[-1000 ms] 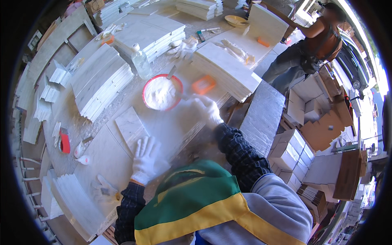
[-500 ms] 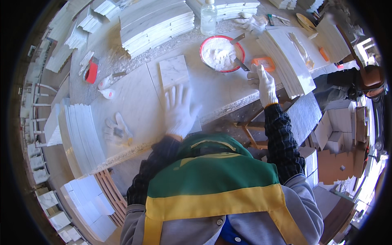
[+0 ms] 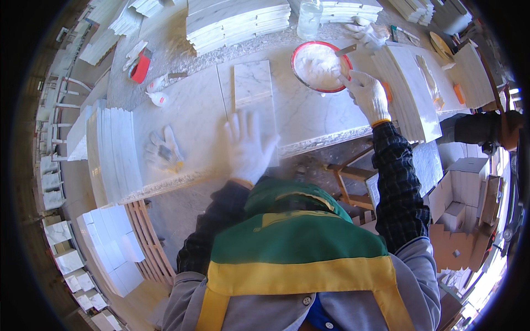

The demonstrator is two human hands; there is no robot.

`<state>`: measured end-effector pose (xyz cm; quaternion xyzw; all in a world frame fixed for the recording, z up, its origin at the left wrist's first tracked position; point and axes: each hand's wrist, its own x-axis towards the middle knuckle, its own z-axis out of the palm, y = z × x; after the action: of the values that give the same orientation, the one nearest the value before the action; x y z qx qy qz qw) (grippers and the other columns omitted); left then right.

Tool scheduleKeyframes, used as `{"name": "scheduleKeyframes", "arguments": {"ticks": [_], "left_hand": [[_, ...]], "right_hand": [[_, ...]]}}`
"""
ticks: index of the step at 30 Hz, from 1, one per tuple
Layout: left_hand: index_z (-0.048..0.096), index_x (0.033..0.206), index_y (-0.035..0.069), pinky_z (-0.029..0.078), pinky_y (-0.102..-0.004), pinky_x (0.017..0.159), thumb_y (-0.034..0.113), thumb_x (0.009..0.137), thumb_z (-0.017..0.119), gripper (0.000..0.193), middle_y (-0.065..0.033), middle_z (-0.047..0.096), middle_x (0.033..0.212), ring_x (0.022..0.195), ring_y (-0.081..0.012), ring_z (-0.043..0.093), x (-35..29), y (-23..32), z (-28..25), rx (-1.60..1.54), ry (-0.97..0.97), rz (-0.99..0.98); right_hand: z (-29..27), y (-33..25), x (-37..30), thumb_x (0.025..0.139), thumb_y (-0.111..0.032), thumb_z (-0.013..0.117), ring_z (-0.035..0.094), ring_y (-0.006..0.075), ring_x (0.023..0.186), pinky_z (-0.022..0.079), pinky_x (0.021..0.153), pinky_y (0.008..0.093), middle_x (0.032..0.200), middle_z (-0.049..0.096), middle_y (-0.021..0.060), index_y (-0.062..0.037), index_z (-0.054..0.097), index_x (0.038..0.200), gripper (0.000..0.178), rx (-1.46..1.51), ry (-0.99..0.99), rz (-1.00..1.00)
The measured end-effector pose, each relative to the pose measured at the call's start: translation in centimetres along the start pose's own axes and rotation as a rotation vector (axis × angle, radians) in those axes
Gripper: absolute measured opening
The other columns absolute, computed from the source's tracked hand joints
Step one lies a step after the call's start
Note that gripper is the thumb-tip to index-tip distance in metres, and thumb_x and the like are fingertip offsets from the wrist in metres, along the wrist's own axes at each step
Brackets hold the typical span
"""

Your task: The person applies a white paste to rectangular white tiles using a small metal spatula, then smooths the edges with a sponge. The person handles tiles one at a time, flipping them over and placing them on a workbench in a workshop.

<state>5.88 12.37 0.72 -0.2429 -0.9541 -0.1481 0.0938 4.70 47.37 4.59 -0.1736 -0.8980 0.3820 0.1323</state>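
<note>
My gloved left hand (image 3: 249, 148) is open, fingers spread, over the near end of a pale marble strip (image 3: 253, 83) that lies on larger grey-veined slabs. At the right rim of a red-edged bowl (image 3: 295, 74) full of white powder or paste (image 3: 319, 65), my gloved right hand (image 3: 369, 98) has its fingers closed round the handle end of a putty knife, which the glove mostly hides. A second putty knife (image 3: 346, 49) rests in the bowl, its handle over the upper right rim.
Stacked marble strips stand at the right (image 3: 408, 94), left (image 3: 113, 154) and back (image 3: 237, 25). A clear bottle (image 3: 309, 19) stands behind the bowl. A spare glove (image 3: 164, 150), small white bottles (image 3: 157, 98) and a red tape dispenser (image 3: 141, 67) lie on the left.
My right hand has moved from beside the orange box to the bowl's rim and closed on the putty knife there. My left hand stays spread near the strip. The whole view has shifted.
</note>
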Motion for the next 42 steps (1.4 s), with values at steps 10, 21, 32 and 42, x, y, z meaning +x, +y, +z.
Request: {"name": "scheduleKeyframes", "arguments": {"ticks": [10, 21, 32, 42], "left_hand": [[0.051, 0.146, -0.002, 0.021, -0.0636, 0.124, 0.056, 0.088, 0.07, 0.084, -0.0252, 0.045, 0.156, 0.149, -0.0467, 0.034, 0.9, 1.1, -0.7, -0.13, -0.341, 0.72], [0.045, 0.154, 0.006, 0.021, -0.0501, 0.127, 0.036, 0.106, 0.054, 0.057, -0.0193, 0.04, 0.161, 0.155, -0.0372, 0.025, 6.0, -9.5, -2.9, 0.207, 0.085, -0.032], [0.062, 0.137, 0.013, 0.028, -0.0535, 0.122, 0.042, 0.1, 0.064, 0.048, -0.0184, 0.049, 0.153, 0.146, -0.0446, 0.036, 5.7, -8.9, -5.1, 0.155, 0.091, 0.044], [0.075, 0.115, 0.001, 0.053, -0.0314, 0.086, 0.032, 0.095, 0.077, 0.037, -0.0031, 0.074, 0.102, 0.093, -0.0129, 0.066, 2.4, -0.7, -6.0, -1.397, -0.252, -0.346]], "right_hand": [[-3.7, -5.8, -1.2, 0.082, -0.011, 0.066, 0.076, 0.0319, 0.072, 0.058, 0.059, 0.0466, 0.081, 0.076, 0.0127, -0.0114, 0.074, 0.086, 0.01, -0.74, -0.033, -0.502], [-3.5, -3.1, -9.1, 0.095, -0.015, 0.07, 0.065, 0.0184, 0.066, 0.051, 0.06, 0.0313, 0.082, 0.069, 0.0103, -0.0042, 0.065, 0.136, 0.042, 0.442, 0.138, 0.043], [2.2, -6.1, -15.5, 0.096, -0.011, 0.072, 0.062, 0.0093, 0.074, 0.053, 0.068, 0.0252, 0.087, 0.068, 0.0018, 0.004, 0.054, 0.146, 0.056, 1.002, -0.297, 0.474], [6.1, -14.3, -13.0, 0.091, -0.01, 0.074, 0.063, 0.0102, 0.074, 0.053, 0.071, 0.027, 0.091, 0.073, 0.006, -0.0023, 0.054, 0.149, 0.062, 0.36, -0.371, -0.106]]}}
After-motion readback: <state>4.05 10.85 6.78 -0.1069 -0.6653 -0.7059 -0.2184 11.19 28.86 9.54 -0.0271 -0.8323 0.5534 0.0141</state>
